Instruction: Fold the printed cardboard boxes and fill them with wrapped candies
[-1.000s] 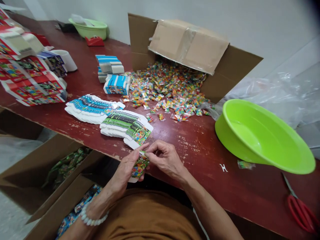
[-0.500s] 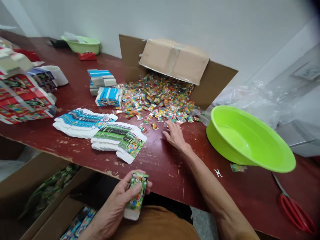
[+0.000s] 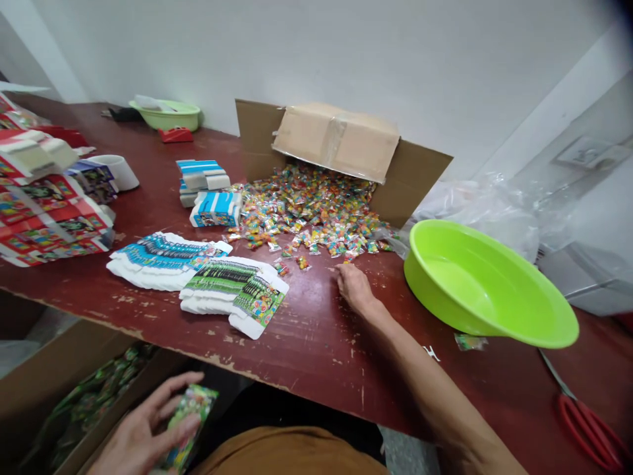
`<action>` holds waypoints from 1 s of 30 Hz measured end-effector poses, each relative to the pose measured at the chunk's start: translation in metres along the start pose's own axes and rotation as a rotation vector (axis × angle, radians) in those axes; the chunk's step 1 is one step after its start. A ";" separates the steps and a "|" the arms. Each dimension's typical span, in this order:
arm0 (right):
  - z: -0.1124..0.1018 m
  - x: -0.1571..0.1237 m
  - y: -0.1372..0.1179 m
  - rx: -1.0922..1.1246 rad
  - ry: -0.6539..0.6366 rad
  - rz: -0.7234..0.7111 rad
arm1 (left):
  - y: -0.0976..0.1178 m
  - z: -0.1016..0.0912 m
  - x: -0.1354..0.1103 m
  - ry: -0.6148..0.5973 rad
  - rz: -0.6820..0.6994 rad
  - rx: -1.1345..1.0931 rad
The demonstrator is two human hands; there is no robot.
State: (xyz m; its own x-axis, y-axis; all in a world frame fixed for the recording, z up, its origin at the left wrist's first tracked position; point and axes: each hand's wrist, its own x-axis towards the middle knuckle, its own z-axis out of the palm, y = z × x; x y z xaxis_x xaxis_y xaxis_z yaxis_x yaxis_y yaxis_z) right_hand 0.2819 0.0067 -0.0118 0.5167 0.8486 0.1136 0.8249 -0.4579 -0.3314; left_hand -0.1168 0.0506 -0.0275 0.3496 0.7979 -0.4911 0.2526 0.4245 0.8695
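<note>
My left hand [image 3: 153, 422] is low on the left, past the table's front edge. Its thumb lies across a small green printed candy box [image 3: 195, 409], with the fingers behind; both are slightly blurred. On the table, my right hand [image 3: 353, 284] rests just in front of a heap of wrapped candies [image 3: 316, 211]. Its fingers are curled in, and what they hold, if anything, is hidden. Left of it lie a fanned stack of flat green cartons [image 3: 222, 287] and a fanned stack of flat blue cartons [image 3: 158, 257]. Two loose candies [image 3: 302, 262] sit between the heap and the green cartons.
The candies spill from a tipped cardboard box [image 3: 420, 178]. A lime-green basin [image 3: 445, 316] stands at the right, with red-handled scissors [image 3: 588, 422] in front. Blue carton bundles [image 3: 215, 208] and red bundles [image 3: 54, 218] are at the left. An open cardboard carton [image 3: 74, 349] sits below the table.
My left hand has moved left and down with the green box, over the carton below the table. My right hand's fingers have curled in at the heap's edge. The view has tilted slightly.
</note>
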 end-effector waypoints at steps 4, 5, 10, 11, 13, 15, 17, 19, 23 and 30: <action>-0.011 -0.017 0.000 0.196 0.029 0.015 | 0.033 0.015 -0.003 0.020 -0.049 -0.236; -0.013 -0.025 -0.007 0.240 0.036 0.017 | 0.040 0.020 -0.003 0.002 -0.063 -0.286; -0.022 -0.074 -0.074 0.966 0.177 0.004 | 0.051 0.054 0.005 -0.028 -0.053 -0.457; -0.023 -0.082 -0.089 1.124 0.202 0.008 | 0.050 0.060 0.005 -0.031 -0.059 -0.466; -0.021 -0.093 -0.112 1.313 0.209 0.031 | 0.047 0.070 0.004 -0.059 -0.088 -0.480; -0.017 -0.097 -0.125 1.353 0.224 0.051 | 0.043 0.077 -0.001 -0.117 -0.114 -0.501; -0.011 -0.097 -0.129 1.280 0.285 0.030 | 0.040 0.082 -0.008 -0.196 -0.118 -0.518; -0.007 -0.096 -0.129 1.168 0.342 -0.029 | 0.038 0.086 -0.013 -0.285 -0.110 -0.505; -0.001 -0.096 -0.127 1.069 0.360 -0.110 | 0.036 0.095 -0.020 -0.422 -0.084 -0.448; 0.000 -0.104 -0.121 0.927 0.224 -0.193 | 0.039 0.105 -0.017 -0.508 0.049 -0.412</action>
State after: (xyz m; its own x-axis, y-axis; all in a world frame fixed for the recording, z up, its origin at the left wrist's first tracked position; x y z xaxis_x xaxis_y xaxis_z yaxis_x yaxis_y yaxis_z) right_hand 0.1285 -0.0262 0.0167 0.5023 0.7733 0.3869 0.4415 0.1554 -0.8837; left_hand -0.0182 0.0081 0.0090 0.7597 0.5620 -0.3270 -0.1052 0.6025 0.7912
